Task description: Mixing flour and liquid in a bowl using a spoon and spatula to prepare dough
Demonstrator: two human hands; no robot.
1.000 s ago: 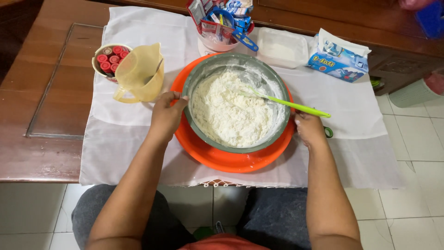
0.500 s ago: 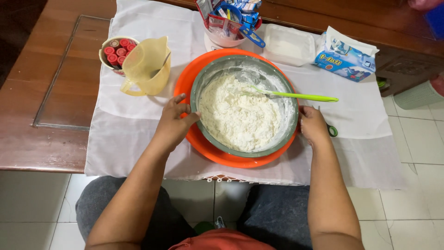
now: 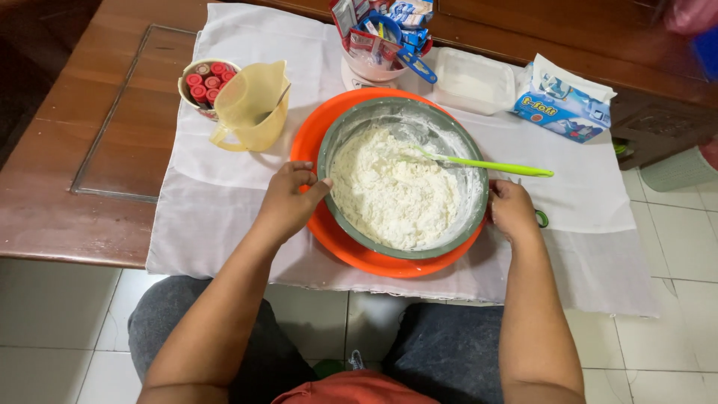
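Observation:
A grey mixing bowl [image 3: 470, 153] full of shaggy white dough [image 3: 393, 194] stands inside a wider orange basin [image 3: 314, 135] on a white cloth. A green spatula [image 3: 493, 166] leans in the bowl, its handle sticking out over the right rim. My left hand [image 3: 288, 200] grips the bowl's left rim, thumb against the edge. My right hand [image 3: 511, 210] presses on the bowl's right rim, just under the spatula handle. Neither hand touches the spatula.
A yellow measuring jug [image 3: 253, 108] and a cup of red-capped tubes [image 3: 203, 84] stand at the left. Behind the bowl are a tub of sachets [image 3: 383, 39], a clear plastic box [image 3: 473, 80] and a blue-white packet [image 3: 562, 103]. The wooden table's front edge [image 3: 71, 247] is close.
The view has shifted slightly. Both hands stay on the bowl's rim, and the spatula handle has swung a little, lying more level over the right rim.

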